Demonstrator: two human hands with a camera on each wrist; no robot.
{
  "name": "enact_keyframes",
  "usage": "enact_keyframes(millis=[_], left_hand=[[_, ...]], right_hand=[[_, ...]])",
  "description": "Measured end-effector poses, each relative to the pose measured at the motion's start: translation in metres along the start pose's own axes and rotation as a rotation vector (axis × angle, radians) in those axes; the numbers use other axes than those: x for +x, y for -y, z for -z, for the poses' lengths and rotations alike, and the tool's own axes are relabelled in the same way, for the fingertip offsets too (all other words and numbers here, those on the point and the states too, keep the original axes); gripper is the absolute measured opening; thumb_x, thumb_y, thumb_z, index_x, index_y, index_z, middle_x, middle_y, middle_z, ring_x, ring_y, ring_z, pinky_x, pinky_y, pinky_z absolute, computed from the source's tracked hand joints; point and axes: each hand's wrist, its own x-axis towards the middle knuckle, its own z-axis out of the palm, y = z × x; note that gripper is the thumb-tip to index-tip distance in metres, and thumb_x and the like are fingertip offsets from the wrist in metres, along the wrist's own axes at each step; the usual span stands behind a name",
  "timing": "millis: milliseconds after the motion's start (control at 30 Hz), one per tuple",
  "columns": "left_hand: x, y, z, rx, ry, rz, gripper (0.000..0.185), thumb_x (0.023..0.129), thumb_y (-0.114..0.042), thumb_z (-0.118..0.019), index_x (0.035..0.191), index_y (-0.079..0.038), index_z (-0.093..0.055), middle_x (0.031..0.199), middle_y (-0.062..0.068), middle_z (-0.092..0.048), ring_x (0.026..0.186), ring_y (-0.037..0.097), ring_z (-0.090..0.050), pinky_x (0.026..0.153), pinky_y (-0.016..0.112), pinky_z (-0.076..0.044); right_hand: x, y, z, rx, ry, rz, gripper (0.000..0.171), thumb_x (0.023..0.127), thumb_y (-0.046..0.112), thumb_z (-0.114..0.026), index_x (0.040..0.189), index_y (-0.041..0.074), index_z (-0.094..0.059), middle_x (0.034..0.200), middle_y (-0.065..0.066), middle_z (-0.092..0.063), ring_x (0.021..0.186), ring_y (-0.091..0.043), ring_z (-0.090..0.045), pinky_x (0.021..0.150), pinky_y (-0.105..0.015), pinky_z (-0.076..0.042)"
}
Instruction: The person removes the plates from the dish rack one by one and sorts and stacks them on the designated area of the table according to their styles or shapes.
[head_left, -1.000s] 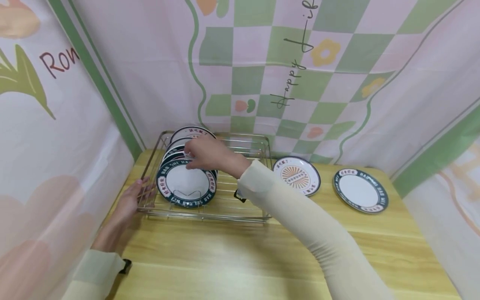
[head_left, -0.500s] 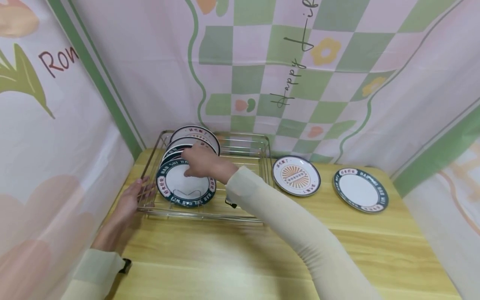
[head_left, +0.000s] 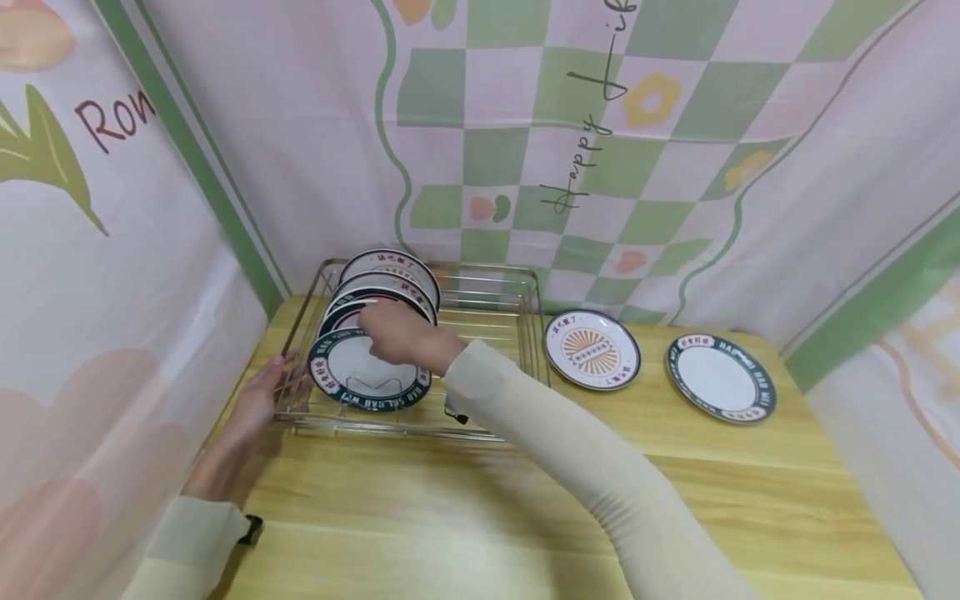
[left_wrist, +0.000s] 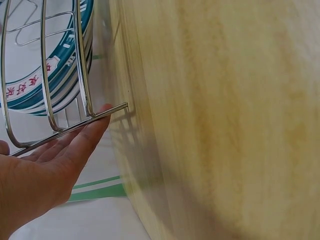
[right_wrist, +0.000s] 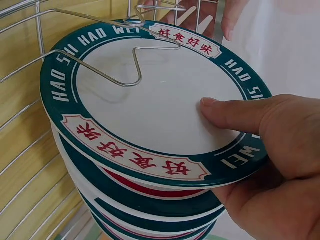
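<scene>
In the head view, my right hand (head_left: 397,332) is at the front plate of a row standing in a wire dish rack (head_left: 480,435). That plate (right_wrist: 150,110) is white with a dark green lettered rim. In the right wrist view the thumb lies on its white face and the fingers go behind its edge, so the hand pinches it. Several more plates (head_left: 390,265) stand behind it, leaning back. My left hand (head_left: 255,404) holds the rack's left end; in the left wrist view its fingers (left_wrist: 82,147) lie along the bottom side wire.
To the right of the rack, a plate with an orange sunburst (head_left: 592,350) and a green-rimmed plate (head_left: 722,379) lie on the wooden table (head_left: 420,517). Printed curtains (head_left: 315,150) hang close behind and to the left of the rack.
My right hand has come down and slightly left onto the front plate and now pinches it. The plate's top edge has tipped forward, away from the one behind. The left hand stays put.
</scene>
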Motion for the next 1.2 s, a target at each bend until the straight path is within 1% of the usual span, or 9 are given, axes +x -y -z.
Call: enact_keyframes(millis=[100,200,367,600,733,900,1000,1100,1200], left_hand=[[-0.001,0.0,0.0,0.002,0.001,0.002,0.068,0.116,-0.046,-0.01,0.169,-0.003,-0.009,0.168,0.036,-0.022,0.15,0.053,-0.033,0.095,0.034,-0.063],[-0.001,0.0,0.0,0.004,0.001,0.003,0.069,0.116,-0.046,-0.01,0.169,-0.003,-0.009,0.168,0.036,-0.022,0.15,0.052,-0.033,0.095,0.034,-0.063],[-0.001,0.0,-0.001,0.003,0.002,-0.001,0.069,0.115,-0.047,-0.011,0.169,-0.002,-0.009,0.167,0.036,-0.023,0.149,0.051,-0.034,0.096,0.034,-0.062],[-0.001,-0.001,-0.001,0.01,0.018,-0.032,0.07,0.116,-0.046,-0.011,0.168,0.0,-0.009,0.167,0.036,-0.024,0.151,0.053,-0.032,0.098,0.035,-0.061],[-0.001,0.0,0.0,0.009,0.02,-0.04,0.069,0.116,-0.046,-0.01,0.168,-0.001,-0.009,0.167,0.035,-0.024,0.151,0.052,-0.031,0.099,0.036,-0.061],[-0.001,0.002,0.0,0.013,0.019,-0.038,0.068,0.116,-0.044,-0.01,0.168,-0.001,-0.009,0.167,0.035,-0.026,0.151,0.05,-0.034,0.101,0.039,-0.061],[-0.002,0.001,0.0,0.012,0.021,-0.035,0.068,0.116,-0.044,-0.01,0.169,-0.002,-0.009,0.167,0.034,-0.027,0.15,0.049,-0.035,0.101,0.039,-0.06],[-0.002,0.001,0.0,0.006,0.021,-0.032,0.068,0.116,-0.044,-0.01,0.169,-0.002,-0.009,0.167,0.035,-0.026,0.151,0.05,-0.034,0.1,0.038,-0.061],[-0.002,0.001,0.0,0.003,0.021,-0.031,0.068,0.116,-0.044,-0.01,0.169,-0.001,-0.008,0.167,0.035,-0.025,0.151,0.052,-0.032,0.101,0.038,-0.06]], right_hand=[[0.0,0.001,-0.001,-0.006,-0.013,0.014,0.009,0.099,0.004,-0.071,0.108,0.007,-0.072,0.09,0.0,-0.066,0.079,-0.014,-0.053,0.073,-0.028,-0.049],[-0.001,0.001,-0.001,-0.011,-0.025,0.024,0.006,0.098,0.003,-0.071,0.1,0.008,-0.071,0.08,0.002,-0.057,0.074,-0.013,-0.046,0.068,-0.026,-0.042],[-0.002,0.002,0.0,0.003,-0.039,0.033,0.015,0.097,0.0,-0.071,0.087,0.01,-0.065,0.07,0.004,-0.041,0.066,-0.012,-0.036,0.06,-0.024,-0.032],[-0.005,0.001,0.001,0.049,-0.059,0.026,0.02,0.094,-0.004,-0.07,0.082,0.01,-0.064,0.066,0.005,-0.037,0.059,-0.009,-0.033,0.054,-0.021,-0.029],[-0.006,0.0,0.002,0.054,-0.086,0.025,0.022,0.093,-0.005,-0.07,0.08,0.011,-0.062,0.066,0.005,-0.034,0.059,-0.01,-0.032,0.053,-0.021,-0.028],[-0.01,-0.003,0.006,0.026,-0.123,0.036,0.021,0.093,-0.001,-0.074,0.08,0.009,-0.062,0.067,0.004,-0.041,0.064,-0.012,-0.037,0.058,-0.023,-0.033],[-0.014,-0.005,0.011,0.009,-0.127,0.035,0.014,0.095,0.004,-0.076,0.086,0.008,-0.067,0.072,0.002,-0.051,0.069,-0.014,-0.042,0.063,-0.026,-0.037],[-0.019,-0.007,0.019,0.007,-0.141,0.036,0.004,0.096,0.006,-0.077,0.096,0.004,-0.074,0.08,-0.002,-0.064,0.074,-0.015,-0.048,0.068,-0.028,-0.044],[-0.025,-0.01,0.028,0.014,-0.163,0.03,0.008,0.096,0.007,-0.078,0.103,0.003,-0.077,0.091,-0.005,-0.072,0.08,-0.016,-0.056,0.074,-0.03,-0.051]])
